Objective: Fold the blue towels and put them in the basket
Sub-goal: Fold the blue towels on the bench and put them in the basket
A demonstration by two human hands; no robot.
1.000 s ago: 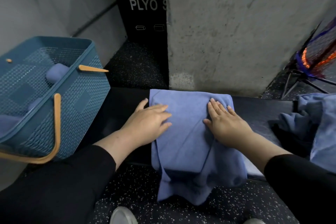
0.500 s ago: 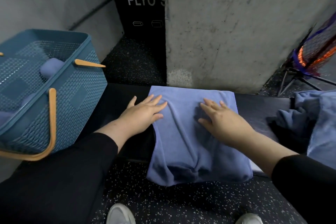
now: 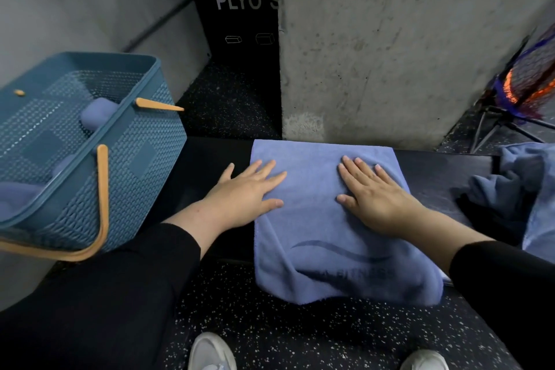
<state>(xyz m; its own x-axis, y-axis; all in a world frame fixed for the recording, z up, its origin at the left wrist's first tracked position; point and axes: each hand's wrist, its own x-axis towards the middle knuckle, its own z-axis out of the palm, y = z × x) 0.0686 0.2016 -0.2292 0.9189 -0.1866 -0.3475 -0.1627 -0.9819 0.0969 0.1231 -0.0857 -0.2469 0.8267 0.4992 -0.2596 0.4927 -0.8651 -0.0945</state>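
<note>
My left hand (image 3: pixel 244 193) and right hand (image 3: pixel 379 198) pressed flat, fingers (image 3: pixel 357 170) straight and grasping nothing, on the blue towel (image 3: pixel 327 237), its long axis running from the tabletop (image 3: pixel 210 159) toward me; the basket (image 3: pixel 129 165) stood nearer my left

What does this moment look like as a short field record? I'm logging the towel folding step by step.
towel in work: blue towel lies flat on the black bench, its near edge hanging over the front
left hand: flat, fingers on the towel's left edge
right hand: flat, pressing the towel's right part
basket: teal, at the left, tilted, rolled towels inside
waiting pile: crumpled blue towels at the right of the bench
step state: towel not yet in the basket
</note>
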